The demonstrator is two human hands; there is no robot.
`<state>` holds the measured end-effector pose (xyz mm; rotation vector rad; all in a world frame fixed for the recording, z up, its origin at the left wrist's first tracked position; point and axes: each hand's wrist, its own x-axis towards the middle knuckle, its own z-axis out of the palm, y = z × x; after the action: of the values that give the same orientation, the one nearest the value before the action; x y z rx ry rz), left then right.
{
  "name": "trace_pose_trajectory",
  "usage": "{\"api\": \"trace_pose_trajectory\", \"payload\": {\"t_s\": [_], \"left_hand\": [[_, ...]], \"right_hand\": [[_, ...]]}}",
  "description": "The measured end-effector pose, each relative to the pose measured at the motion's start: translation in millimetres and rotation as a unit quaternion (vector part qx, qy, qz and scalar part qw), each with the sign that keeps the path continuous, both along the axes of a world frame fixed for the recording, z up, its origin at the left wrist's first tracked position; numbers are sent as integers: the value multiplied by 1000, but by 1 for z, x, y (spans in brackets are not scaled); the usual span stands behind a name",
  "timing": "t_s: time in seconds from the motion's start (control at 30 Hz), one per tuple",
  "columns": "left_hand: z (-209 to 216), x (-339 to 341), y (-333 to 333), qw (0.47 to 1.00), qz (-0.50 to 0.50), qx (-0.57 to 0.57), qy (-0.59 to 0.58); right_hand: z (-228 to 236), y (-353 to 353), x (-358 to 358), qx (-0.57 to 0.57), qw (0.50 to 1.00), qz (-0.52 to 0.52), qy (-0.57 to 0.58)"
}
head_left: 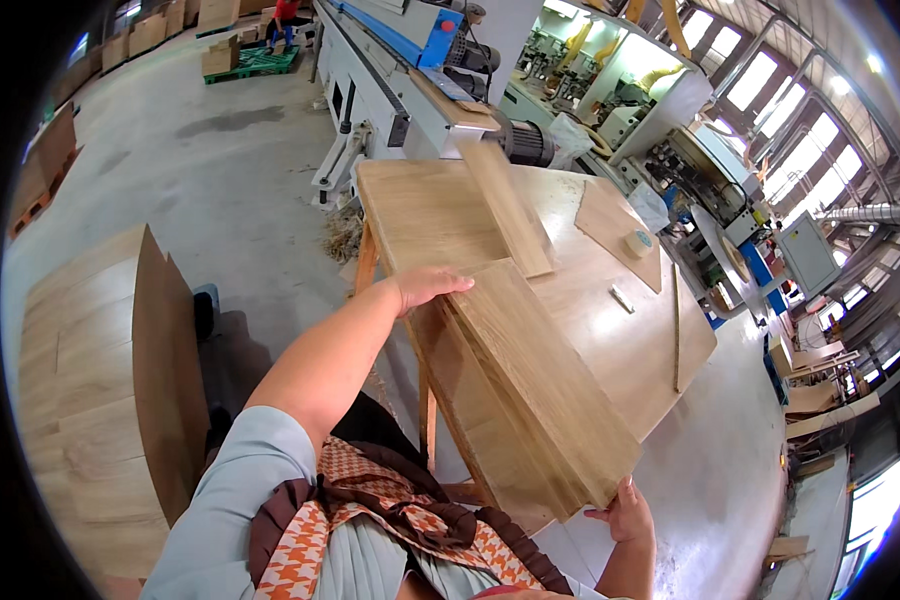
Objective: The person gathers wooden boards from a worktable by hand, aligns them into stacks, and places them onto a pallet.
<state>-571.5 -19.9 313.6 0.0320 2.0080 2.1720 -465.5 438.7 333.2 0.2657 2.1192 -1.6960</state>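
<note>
Both hands hold a stack of long wood-grain boards (545,375) slantwise over the near side of a wooden worktable (610,345). My left hand (432,287) is at the upper left end, its thumb on the top face and its other fingers hidden. At the lower right end, my right hand (625,513) grips the corner, thumb beside the edge. The boards' layered edges show along the near side. Just beyond my left hand, a separate narrow board (507,210) stands tilted over the table, its upper end smeared by motion.
On the table lie a thin brown sheet (610,225), a tape roll (639,242), a small pale marker-like item (622,299) and a thin strip (676,330). A long machine (420,90) adjoins the far edge. Stacked panels (80,390) stand at left. A person (286,18) is far off.
</note>
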Motion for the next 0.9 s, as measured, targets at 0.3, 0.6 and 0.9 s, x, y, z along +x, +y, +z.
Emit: {"api": "trace_pose_trajectory", "payload": {"t_s": [0.3,0.6,0.9], "left_hand": [[-7,112,-4,998,41,-48,1],[3,147,-6,954,108,246,-135],[-3,170,7,926,131,334,-116]], "right_hand": [[5,-1,-60,51,999,16,5],[9,-40,-122,-74,989,131,13],[-5,-52,-139,-125,983,135,-15]]}}
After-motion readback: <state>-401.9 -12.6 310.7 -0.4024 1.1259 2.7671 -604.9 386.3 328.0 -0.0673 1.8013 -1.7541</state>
